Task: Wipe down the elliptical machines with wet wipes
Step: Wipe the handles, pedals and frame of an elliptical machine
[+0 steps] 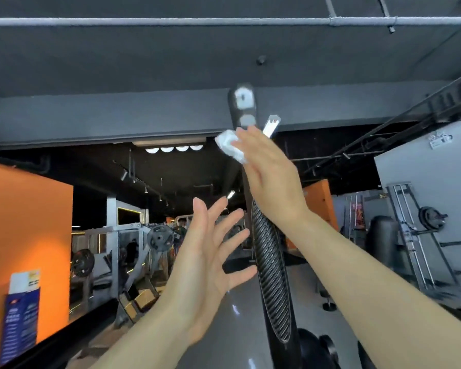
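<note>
Right hand (272,171), upper centre of frame, presses a crumpled white wet wipe (230,146) with near-straight fingers against the elliptical's upright black handlebar (270,265) – likely to scrub just above the ribbed, rubbery grip – while the left hand (210,265), lower centre, hovers spread and empty beside it.

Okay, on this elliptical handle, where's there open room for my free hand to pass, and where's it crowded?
Open: the ribbed grip is bare below the right hand, and the left hand hovers just left of it, touching nothing. The handle's top end with its grey pads is also uncovered. Crowded: the stretch beneath those pads, where the right hand presses the wet wipe to the handle.
</note>
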